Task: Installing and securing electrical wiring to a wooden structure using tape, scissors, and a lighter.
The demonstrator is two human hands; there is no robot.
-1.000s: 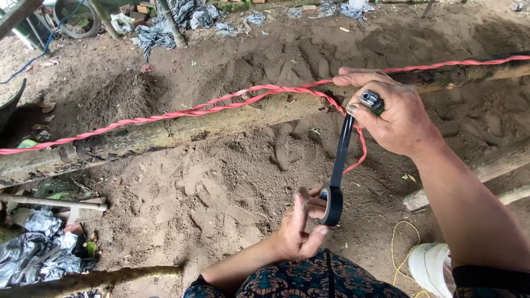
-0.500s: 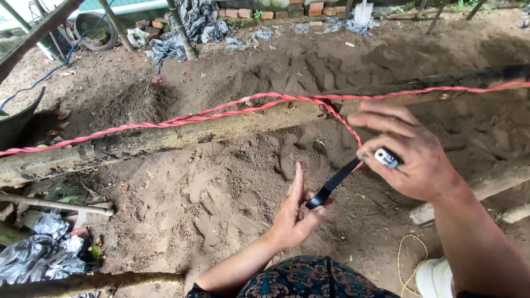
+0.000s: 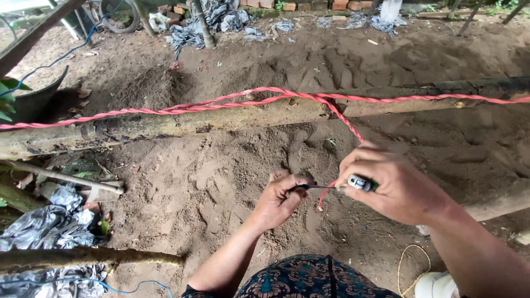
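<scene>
Red twisted rope (image 3: 232,102) is being stretched along a weathered log (image 3: 165,124) lying across sandy ground (image 3: 221,182), with one strand being led down toward the hands. Its loose end is being pinched in the right hand (image 3: 395,187), where a small lighter (image 3: 361,182) is also being gripped between thumb and fingers. A thin dark strip (image 3: 314,187) is being pinched by the left hand (image 3: 279,200), just beside the rope end. Crumpled grey plastic (image 3: 49,226) is being left lying at the left.
</scene>
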